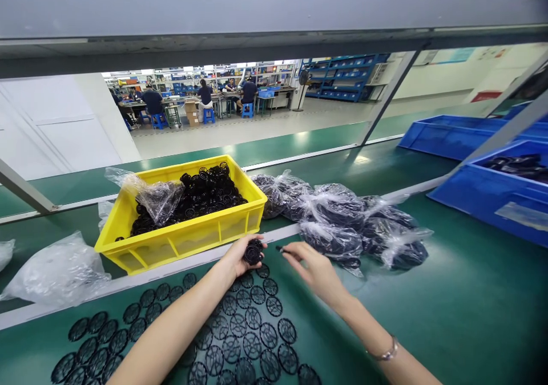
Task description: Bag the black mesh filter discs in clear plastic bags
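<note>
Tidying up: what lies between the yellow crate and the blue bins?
Clear bags of black parts, heaped on the green belt, in the head view. Nearer, the left hand grips stacked grilles; the right hand pinches a small black piece.

my left hand is out ahead, the bare forearm running up from the lower left, fingers curled shut with the palm turned inward. my right hand sits just beside it, not touching, palm down, thumb and forefinger pinched together pointing left, forearm angling in from the lower right.
</note>
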`<state>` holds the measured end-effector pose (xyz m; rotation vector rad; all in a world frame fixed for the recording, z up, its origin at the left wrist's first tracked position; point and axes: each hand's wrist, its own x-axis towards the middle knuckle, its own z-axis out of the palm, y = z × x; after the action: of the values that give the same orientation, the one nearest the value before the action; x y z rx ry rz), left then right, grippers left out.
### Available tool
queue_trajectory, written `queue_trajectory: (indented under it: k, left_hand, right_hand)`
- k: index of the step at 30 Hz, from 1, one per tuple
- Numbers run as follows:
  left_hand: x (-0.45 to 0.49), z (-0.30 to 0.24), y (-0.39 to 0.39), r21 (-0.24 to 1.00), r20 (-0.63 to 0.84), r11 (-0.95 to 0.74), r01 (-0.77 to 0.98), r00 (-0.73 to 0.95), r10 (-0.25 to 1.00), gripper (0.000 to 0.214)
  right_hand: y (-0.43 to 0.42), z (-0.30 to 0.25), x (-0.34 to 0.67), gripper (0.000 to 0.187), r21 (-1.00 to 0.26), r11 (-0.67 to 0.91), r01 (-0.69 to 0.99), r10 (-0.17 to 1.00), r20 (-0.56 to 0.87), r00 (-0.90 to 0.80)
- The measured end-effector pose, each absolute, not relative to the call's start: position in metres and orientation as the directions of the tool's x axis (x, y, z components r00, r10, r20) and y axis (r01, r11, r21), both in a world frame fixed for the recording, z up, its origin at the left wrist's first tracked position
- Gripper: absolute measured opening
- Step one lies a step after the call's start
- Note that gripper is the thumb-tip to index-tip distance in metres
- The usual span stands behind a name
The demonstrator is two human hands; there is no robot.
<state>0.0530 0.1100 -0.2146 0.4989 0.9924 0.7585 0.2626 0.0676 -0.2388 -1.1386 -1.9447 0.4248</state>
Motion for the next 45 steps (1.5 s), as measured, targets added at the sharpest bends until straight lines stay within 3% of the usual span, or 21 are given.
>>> queue_trajectory:
  k: [3, 5, 12, 20, 30, 33, 37, 40, 45]
  left_hand:
    - [0.041, -0.213, 0.111, 0.687, -0.545, 0.628, -0.365, 0.313, 0.778, 0.016]
    - [0.039, -0.214, 0.11, 0.687, -0.542, 0.624, -0.372, 0.311, 0.781, 0.018]
    - [0.069, -0.214, 0.1, 0.674, -0.548, 0.626, -0.392, 0.301, 0.78, 0.018]
    - [0.093, -0.215, 0.096, 0.642, -0.542, 0.635, -0.43, 0.331, 0.772, 0.015]
    - [0.096, -0.218, 0.096, 0.602, -0.583, 0.715, -0.355, 0.417, 0.697, 0.009]
    - [0.095, -0.215, 0.095, 0.599, -0.596, 0.721, -0.349, 0.407, 0.692, 0.008]
    - [0.092, -0.209, 0.092, 0.59, -0.597, 0.725, -0.356, 0.412, 0.688, 0.013]
    - [0.088, -0.206, 0.091, 0.596, -0.565, 0.71, -0.375, 0.433, 0.703, 0.014]
    - [0.085, -0.207, 0.093, 0.587, -0.542, 0.718, -0.373, 0.478, 0.691, 0.021]
  right_hand:
    - [0.058, -0.264, 0.272, 0.024, -0.348, 0.728, 0.591, 0.681, 0.468, -0.563]
    - [0.053, -0.27, 0.275, 0.023, -0.302, 0.763, 0.572, 0.643, 0.444, -0.623]
    - [0.044, -0.224, 0.254, 0.018, -0.55, 0.602, 0.579, 0.791, 0.508, -0.34]
    - [0.036, -0.204, 0.239, 0.018, -0.537, 0.636, 0.554, 0.771, 0.466, -0.434]
    - [0.037, -0.187, 0.25, 0.015, -0.625, 0.604, 0.494, 0.794, 0.425, -0.434]
    - [0.042, -0.186, 0.252, 0.02, -0.728, 0.494, 0.476, 0.867, 0.369, -0.336]
    - [0.052, -0.187, 0.252, 0.038, -0.924, 0.22, 0.312, 0.964, 0.158, -0.213]
    - [0.059, -0.192, 0.252, 0.048, -0.973, 0.106, 0.206, 0.979, 0.065, -0.193]
    - [0.067, -0.203, 0.25, 0.048, -0.997, 0.032, 0.065, 0.978, 0.018, -0.206]
